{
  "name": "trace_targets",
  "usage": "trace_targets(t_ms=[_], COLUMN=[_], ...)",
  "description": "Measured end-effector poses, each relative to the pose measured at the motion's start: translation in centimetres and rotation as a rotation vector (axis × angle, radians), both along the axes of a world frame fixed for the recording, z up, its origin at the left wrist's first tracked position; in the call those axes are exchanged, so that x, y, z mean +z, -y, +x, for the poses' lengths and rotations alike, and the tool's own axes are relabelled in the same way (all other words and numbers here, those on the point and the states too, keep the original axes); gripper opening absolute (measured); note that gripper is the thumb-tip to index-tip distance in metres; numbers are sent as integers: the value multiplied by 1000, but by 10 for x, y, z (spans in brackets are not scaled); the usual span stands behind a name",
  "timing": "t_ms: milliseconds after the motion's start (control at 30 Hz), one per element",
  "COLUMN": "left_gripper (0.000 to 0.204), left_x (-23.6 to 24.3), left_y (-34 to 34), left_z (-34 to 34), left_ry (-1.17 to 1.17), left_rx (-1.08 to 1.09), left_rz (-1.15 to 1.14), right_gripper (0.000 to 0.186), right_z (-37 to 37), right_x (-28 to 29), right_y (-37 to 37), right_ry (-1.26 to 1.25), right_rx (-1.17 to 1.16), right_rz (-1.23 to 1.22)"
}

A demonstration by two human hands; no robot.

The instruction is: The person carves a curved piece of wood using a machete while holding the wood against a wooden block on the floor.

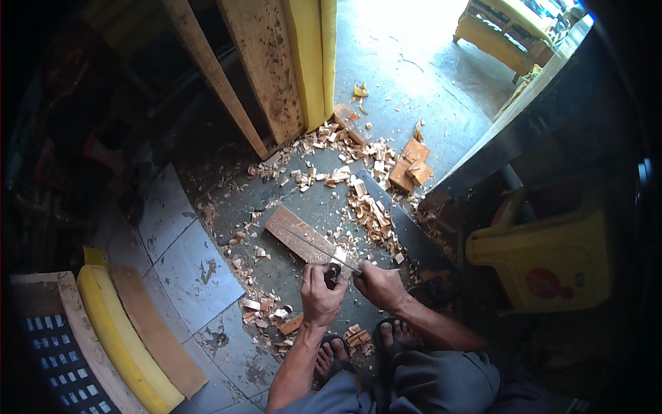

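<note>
Thin rod leftward from right hand, tight around its end (left hand curled round dark piece).

Dark piece partly hidden by left fingers, slotted crate cut off below

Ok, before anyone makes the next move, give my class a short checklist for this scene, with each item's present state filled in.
1. Right hand has a firm hold on the thin rod: cannot tell; the fingers are closed around its near end, but firmness does not show.
2. Left hand holds something identifiable: cannot tell; a dark object is there, partly hidden by fingers.
3. Hands gloved: not ok, both are bare.
4. Toes covered: not ok, the sandals leave them exposed.
5. Floor around the board swept: not ok, wood chips lie scattered.
</note>
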State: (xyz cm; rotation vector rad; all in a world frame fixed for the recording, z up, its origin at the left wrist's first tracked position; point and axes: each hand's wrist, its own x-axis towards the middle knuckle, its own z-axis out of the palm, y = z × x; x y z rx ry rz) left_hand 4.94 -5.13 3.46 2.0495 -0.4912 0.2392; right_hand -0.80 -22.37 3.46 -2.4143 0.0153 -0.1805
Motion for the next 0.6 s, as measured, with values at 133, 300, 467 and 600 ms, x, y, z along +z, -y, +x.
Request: trace_targets(t_ms=[133, 300, 467, 600], left_gripper=[29, 29, 30, 30], left_x=[2, 6, 6, 8], left_y=[-4, -3, -2, -4], left_z=[-3, -5, -5, -6], left_ry=[-20, -52, -78, -137], left_rx=[8, 14, 21, 20], left_rz=[30, 31, 17, 11], right_gripper=[23, 24, 23, 22], right_z=[3, 6, 3, 5], right_x=[2, -5, -2, 12], right_y=[1, 0, -1, -9], right_ry=[-8, -27, 52, 49], right_rx=[-35, 23, 93, 47], right_rz=[9, -51, 8, 34])
